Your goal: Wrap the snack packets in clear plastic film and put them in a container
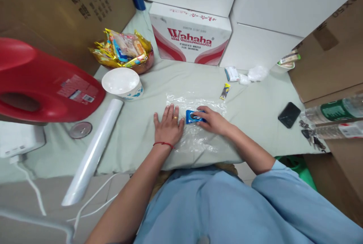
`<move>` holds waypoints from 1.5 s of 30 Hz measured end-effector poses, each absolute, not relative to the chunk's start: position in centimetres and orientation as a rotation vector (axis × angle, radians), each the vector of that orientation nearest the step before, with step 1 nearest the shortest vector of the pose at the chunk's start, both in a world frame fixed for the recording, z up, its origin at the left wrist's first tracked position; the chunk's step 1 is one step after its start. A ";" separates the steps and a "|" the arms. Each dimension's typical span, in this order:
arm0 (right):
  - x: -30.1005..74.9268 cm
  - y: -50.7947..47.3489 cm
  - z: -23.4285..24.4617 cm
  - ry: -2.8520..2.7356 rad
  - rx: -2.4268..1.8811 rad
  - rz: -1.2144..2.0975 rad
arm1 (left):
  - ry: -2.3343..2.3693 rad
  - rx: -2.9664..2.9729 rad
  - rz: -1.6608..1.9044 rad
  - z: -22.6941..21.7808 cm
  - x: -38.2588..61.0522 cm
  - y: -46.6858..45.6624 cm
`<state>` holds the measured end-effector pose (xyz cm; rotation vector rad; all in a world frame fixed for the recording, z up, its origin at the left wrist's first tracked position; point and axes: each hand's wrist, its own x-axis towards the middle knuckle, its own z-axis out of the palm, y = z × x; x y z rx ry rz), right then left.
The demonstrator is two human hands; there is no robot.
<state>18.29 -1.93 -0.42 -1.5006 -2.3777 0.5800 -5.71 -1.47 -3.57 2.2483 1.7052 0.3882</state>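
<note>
A sheet of clear plastic film (195, 142) lies spread on the cloth-covered table in front of me. My left hand (168, 125) rests flat on the film's left side, fingers stretched out, with a ring and a red wrist string. Just right of it, a small blue snack packet (188, 117) lies on the film. My right hand (211, 120) has its fingers curled over the packet's right part, thumb at the near edge. A small yellow-and-dark wrapped snack (225, 91) lies beyond the film's far right corner.
On the left are a roll of film (93, 151), a paper bowl (121, 81), a snack-filled bowl (124, 53) and a red jug (51, 85). A Wahaba-style printed carton (190, 38) stands behind. A phone (289, 115), keys (312, 138) and bottles (334, 109) lie right.
</note>
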 end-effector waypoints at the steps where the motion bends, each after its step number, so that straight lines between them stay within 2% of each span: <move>1: 19.6 -1.3 -0.3 -2.335 -1.486 0.549 | 1.703 2.247 0.392 -3.6 -5.7 -1.5; 5: 26.0 2.3 0.7 -2.194 -1.910 0.255 | 1.684 2.241 0.391 -3.6 -5.7 -1.3; 8: 29.4 4.7 1.2 -2.322 -2.193 0.215 | 1.698 2.250 0.356 -3.6 -5.7 -1.2; 12: 31.0 5.2 1.2 -2.404 -2.191 0.108 | 1.734 2.282 0.313 -3.4 -5.6 -1.4; 16: 31.3 3.2 2.2 -2.239 -2.218 -0.088 | 1.744 2.286 0.323 -3.4 -5.6 -1.5; 19: 30.0 1.1 3.5 -2.102 -1.997 -0.115 | 1.732 2.289 0.325 -3.5 -5.7 -1.4; 23: 24.9 -1.6 4.6 -2.264 -1.463 0.321 | 1.736 2.292 0.335 -3.6 -5.7 -1.4; 25: 21.8 -2.4 4.4 -2.378 -1.312 0.428 | 1.739 2.289 0.338 -3.6 -5.7 -1.4; 31: 16.8 -2.9 1.7 -2.669 -1.307 0.263 | 1.730 2.275 0.361 -3.5 -5.8 -1.4; 37: 16.8 -3.0 -0.7 -2.612 -1.301 0.113 | 1.731 2.225 0.379 -3.4 -5.9 -1.2; 42: 18.7 -4.1 0.3 -2.389 -1.247 0.195 | 1.654 2.143 0.543 -2.7 -7.8 -0.7; 45: 20.8 -6.7 2.0 -2.388 -1.100 0.383 | 1.397 2.202 0.727 -2.0 -10.6 -1.5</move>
